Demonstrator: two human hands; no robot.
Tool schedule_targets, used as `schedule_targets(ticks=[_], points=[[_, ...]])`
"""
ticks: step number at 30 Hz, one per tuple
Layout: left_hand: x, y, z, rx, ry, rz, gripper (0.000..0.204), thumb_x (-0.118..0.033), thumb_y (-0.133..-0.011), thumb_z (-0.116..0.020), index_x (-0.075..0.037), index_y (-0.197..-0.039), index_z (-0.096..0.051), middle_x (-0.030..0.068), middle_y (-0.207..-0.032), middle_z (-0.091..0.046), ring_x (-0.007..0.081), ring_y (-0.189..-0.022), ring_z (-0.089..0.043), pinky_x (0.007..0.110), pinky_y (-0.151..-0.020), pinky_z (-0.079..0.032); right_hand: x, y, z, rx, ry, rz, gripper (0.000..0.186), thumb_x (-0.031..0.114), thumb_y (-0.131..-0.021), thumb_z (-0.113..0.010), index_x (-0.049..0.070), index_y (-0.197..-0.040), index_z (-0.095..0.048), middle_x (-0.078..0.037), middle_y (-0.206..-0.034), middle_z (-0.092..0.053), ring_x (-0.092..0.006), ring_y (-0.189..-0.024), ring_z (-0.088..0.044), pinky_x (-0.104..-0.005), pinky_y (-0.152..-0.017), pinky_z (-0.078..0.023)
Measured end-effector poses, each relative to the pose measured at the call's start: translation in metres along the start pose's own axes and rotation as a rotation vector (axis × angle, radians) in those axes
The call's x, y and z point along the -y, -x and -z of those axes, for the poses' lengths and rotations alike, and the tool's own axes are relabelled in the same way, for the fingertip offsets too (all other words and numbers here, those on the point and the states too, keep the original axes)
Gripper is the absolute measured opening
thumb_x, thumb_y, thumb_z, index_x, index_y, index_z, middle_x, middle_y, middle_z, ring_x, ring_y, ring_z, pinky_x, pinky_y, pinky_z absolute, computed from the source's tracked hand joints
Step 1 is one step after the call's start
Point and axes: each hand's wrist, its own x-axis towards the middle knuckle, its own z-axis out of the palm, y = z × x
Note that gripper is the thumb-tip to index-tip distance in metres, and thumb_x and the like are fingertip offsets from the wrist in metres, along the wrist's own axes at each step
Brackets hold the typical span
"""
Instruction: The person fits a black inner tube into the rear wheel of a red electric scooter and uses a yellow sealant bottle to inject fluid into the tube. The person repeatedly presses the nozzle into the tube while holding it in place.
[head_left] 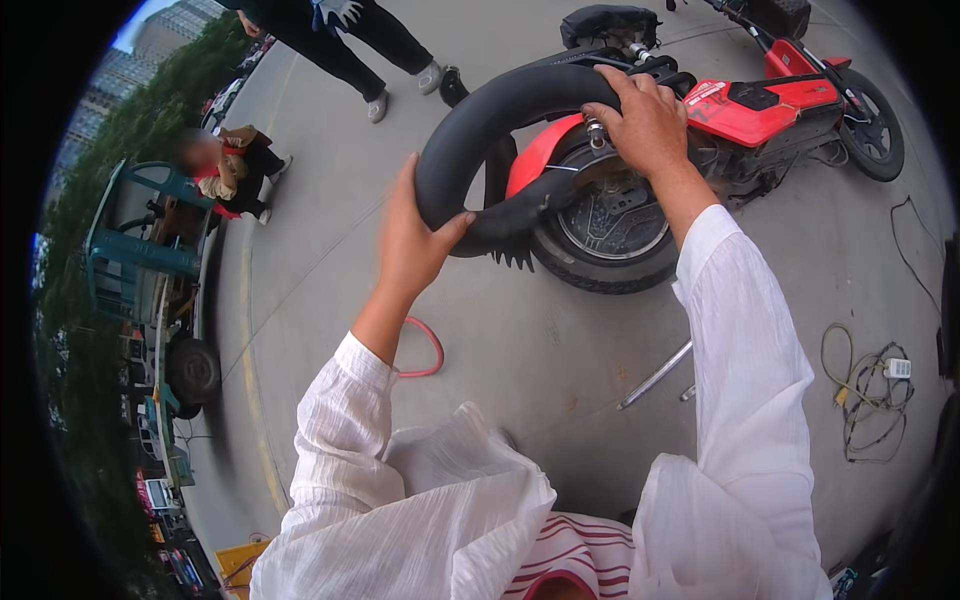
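- Head view, looking down: a black rubber inner tube arcs in the air above the pavement, held up in front of a red electric scooter that lies tipped on its side.
- The tube curves from the lower left, near the person's left hand, up and over to the right, where it meets the scooter's rear wheel.
- The left hand is wrapped around the tube's lower end, thumb hooked over the rubber, fingers closed behind it.
- The right hand presses down on the tube's upper end, right at the wheel; its fingers curl over the rubber, gripping it against the wheel's top.
- Both forearms come up from the lower edge in loose white sleeves.
- The wheel shows a black tyre and a grey hub, with the scooter's red fender just beside the tube.
- On the concrete ground below the left arm lies a thin red hose loop.
- A metal bar rests on the ground near the right sleeve.
- Farther right, a tangle of cables with a small white box lies well apart from the wheel.
- At the far left stands a blue cart, with a crouched person near it.
- Another person's legs show at the top.
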Motion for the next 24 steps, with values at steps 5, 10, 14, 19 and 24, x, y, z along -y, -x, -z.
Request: schedule_targets(ticks=[5, 10, 14, 19, 24], points=[[0.046, -0.039, -0.042, -0.142, 0.563, 0.170, 0.089, -0.038, -0.092, -0.079, 0.001, -0.157, -0.032, 0.0252, -0.141, -0.057, 0.0338, -0.129, -0.060, 0.040, -0.108, -0.047, -0.012, -0.022, 0.007, 0.062, 0.073, -0.066, 0.059, 0.056, -0.092, -0.071, 0.025, -0.141, -0.063, -0.016, -0.123, -0.068, -0.0421, -0.116, -0.062, -0.0555, -0.095, -0.050], [0.077, -0.068, -0.051, -0.126, 0.477, 0.182, 0.074, -0.049, -0.101, -0.064, 0.004, -0.149, -0.046, 0.0249, -0.138, -0.062, 0.0336, -0.129, -0.061, 0.039, -0.109, -0.046, -0.022, -0.025, 0.006, 0.153, 0.093, -0.094, 0.060, 0.059, -0.092, -0.070, 0.020, -0.139, -0.065, -0.019, -0.122, -0.068, -0.0434, -0.115, -0.062, -0.0533, -0.094, -0.052], [0.073, -0.078, -0.059, -0.068, 0.472, 0.126, 0.068, -0.053, -0.109, -0.048, 0.005, -0.146, -0.051, 0.0231, -0.134, -0.065, 0.0320, -0.130, -0.061, 0.038, -0.110, -0.044, -0.040, -0.023, 0.009, 0.191, 0.133, -0.129, 0.061, 0.059, -0.093, -0.069, 0.019, -0.138, -0.065, -0.021, -0.119, -0.069, -0.0433, -0.117, -0.062, -0.0546, -0.093, -0.052], [0.077, -0.071, -0.071, -0.058, 0.535, 0.058, 0.066, -0.051, -0.114, -0.033, 0.004, -0.144, -0.053, 0.0216, -0.135, -0.065, 0.0302, -0.130, -0.060, 0.037, -0.112, -0.042, -0.048, -0.011, 0.013, 0.196, 0.144, -0.126, 0.059, 0.058, -0.093, -0.069, 0.018, -0.136, -0.065, -0.022, -0.117, -0.070, -0.0453, -0.112, -0.064, -0.0545, -0.092, -0.053], [0.046, -0.065, -0.073, -0.010, 0.705, 0.008, 0.066, -0.050, -0.115, -0.026, 0.002, -0.143, -0.055, 0.0193, -0.137, -0.064, 0.0280, -0.131, -0.059, 0.036, -0.113, -0.041, -0.080, 0.002, 0.018, 0.142, 0.097, -0.147, 0.061, 0.056, -0.093, -0.070, 0.016, -0.139, -0.064, -0.023, -0.118, -0.069, -0.0446, -0.114, -0.064, -0.0544, -0.093, -0.053]])
